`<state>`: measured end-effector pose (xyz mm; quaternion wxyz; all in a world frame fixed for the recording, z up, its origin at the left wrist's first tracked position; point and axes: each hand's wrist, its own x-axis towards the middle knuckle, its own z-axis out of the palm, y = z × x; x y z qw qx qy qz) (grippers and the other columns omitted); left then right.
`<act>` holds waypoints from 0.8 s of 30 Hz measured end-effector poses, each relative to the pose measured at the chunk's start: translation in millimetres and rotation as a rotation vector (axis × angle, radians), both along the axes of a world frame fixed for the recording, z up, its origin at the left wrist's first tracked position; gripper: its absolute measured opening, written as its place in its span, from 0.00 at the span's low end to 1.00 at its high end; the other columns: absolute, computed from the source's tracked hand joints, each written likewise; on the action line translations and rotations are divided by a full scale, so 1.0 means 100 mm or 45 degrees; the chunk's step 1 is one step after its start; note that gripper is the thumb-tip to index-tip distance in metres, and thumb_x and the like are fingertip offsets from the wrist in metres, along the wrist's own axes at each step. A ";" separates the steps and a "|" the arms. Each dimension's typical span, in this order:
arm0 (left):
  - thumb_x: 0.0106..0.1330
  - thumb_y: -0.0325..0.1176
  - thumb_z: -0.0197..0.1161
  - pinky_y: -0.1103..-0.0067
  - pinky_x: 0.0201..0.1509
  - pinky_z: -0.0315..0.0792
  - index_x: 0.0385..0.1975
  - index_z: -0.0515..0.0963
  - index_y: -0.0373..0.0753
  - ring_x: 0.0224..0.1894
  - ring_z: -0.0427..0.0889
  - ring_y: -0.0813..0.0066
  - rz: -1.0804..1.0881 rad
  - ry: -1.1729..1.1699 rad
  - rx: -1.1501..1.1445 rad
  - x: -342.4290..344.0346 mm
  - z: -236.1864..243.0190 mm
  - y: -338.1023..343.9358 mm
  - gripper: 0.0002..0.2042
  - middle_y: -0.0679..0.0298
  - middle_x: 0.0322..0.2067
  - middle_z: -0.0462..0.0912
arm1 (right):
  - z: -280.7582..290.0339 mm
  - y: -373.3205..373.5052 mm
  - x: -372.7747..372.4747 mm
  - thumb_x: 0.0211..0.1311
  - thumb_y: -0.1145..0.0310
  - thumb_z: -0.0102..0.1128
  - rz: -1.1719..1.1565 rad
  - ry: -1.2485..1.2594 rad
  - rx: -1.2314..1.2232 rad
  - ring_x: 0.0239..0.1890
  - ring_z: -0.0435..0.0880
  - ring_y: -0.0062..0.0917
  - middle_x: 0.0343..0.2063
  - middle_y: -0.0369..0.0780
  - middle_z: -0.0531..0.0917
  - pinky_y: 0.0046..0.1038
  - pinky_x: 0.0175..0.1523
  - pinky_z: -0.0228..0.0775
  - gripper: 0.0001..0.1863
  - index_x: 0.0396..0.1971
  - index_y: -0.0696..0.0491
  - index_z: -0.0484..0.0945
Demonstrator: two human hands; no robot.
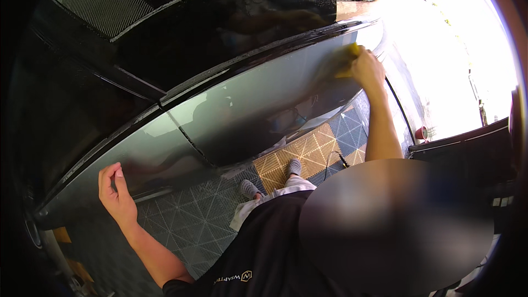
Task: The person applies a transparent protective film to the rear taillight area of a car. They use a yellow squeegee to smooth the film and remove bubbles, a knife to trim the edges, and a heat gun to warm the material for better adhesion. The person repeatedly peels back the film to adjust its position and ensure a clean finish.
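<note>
- Across the upper and middle frame: car (165,38), dark glossy body, wet sheen; its grey side panel (247,99) runs as a long band from lower left to upper right, long axis rising toward the right. A thin seam cuts the panel near the middle.
- Upper left on the dark bodywork: one pale, angular patch with fine striping and a light outline; shape only noted, lettering beside it not recorded.
- Below the panel: floor of grid tiles (192,220), grey triangular lattice, with a block of yellow tiles (308,151) under the feet. Two grey shoes (294,166) stand at the yellow/grey border.
- Far right, on the ground by a dark edge: small red round object (422,132), kind cannot be told.
- Right hand (367,69): arm stretched forward, fingers closed around a yellow cloth (350,55), pressed flat on the upper right end of the panel, just under the black trim.
- Left hand (115,192): empty, fingers loosely curled, thumb and forefinger near each other, just in front of the lower left end of the panel; contact cannot be told.
</note>
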<state>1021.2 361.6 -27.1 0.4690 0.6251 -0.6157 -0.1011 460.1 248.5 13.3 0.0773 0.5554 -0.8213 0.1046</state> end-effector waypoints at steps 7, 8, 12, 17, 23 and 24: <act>0.74 0.21 0.53 0.80 0.54 0.73 0.45 0.79 0.28 0.46 0.78 0.74 -0.235 -0.024 -0.353 -0.71 0.85 -0.41 0.08 0.60 0.44 0.79 | -0.26 0.97 3.77 0.56 0.63 0.63 1.497 -0.163 0.365 0.45 0.78 0.35 0.41 0.43 0.79 0.34 0.42 0.75 0.19 0.44 0.60 0.81; 0.74 0.21 0.53 0.79 0.55 0.74 0.46 0.78 0.28 0.47 0.79 0.73 -0.233 -0.119 -0.458 -0.79 1.05 -0.43 0.08 0.59 0.45 0.79 | -0.23 0.97 3.97 0.54 0.66 0.66 1.673 -0.189 0.378 0.48 0.78 0.34 0.46 0.42 0.80 0.26 0.44 0.71 0.20 0.46 0.58 0.83; 0.76 0.25 0.51 0.76 0.56 0.74 0.48 0.78 0.28 0.46 0.79 0.71 0.001 -0.072 -0.446 -0.20 0.91 -0.03 0.10 0.58 0.46 0.80 | 0.01 0.90 2.80 0.61 0.68 0.57 1.569 -1.007 0.174 0.49 0.81 0.43 0.44 0.51 0.81 0.38 0.53 0.76 0.18 0.50 0.58 0.75; 0.76 0.31 0.54 0.78 0.53 0.71 0.47 0.78 0.31 0.44 0.77 0.74 0.314 0.143 -0.012 0.38 0.14 0.52 0.11 0.62 0.42 0.80 | 0.11 0.39 0.08 0.66 0.68 0.52 0.326 -0.607 -0.327 0.38 0.85 0.46 0.36 0.52 0.84 0.43 0.45 0.78 0.16 0.51 0.58 0.74; 0.76 0.31 0.54 0.78 0.53 0.72 0.50 0.79 0.31 0.44 0.78 0.75 0.227 0.112 -0.043 -0.25 0.13 0.10 0.12 0.62 0.44 0.82 | -0.12 0.58 0.72 0.58 0.70 0.56 0.763 -0.096 -0.183 0.47 0.78 0.36 0.45 0.44 0.79 0.36 0.50 0.72 0.25 0.58 0.57 0.75; 0.76 0.31 0.54 0.78 0.53 0.72 0.50 0.79 0.31 0.44 0.78 0.75 0.146 0.072 -0.058 -0.56 0.16 -0.10 0.12 0.62 0.44 0.82 | -0.34 0.64 0.95 0.57 0.66 0.55 0.897 0.104 -0.333 0.48 0.77 0.34 0.45 0.43 0.79 0.34 0.51 0.71 0.26 0.57 0.59 0.75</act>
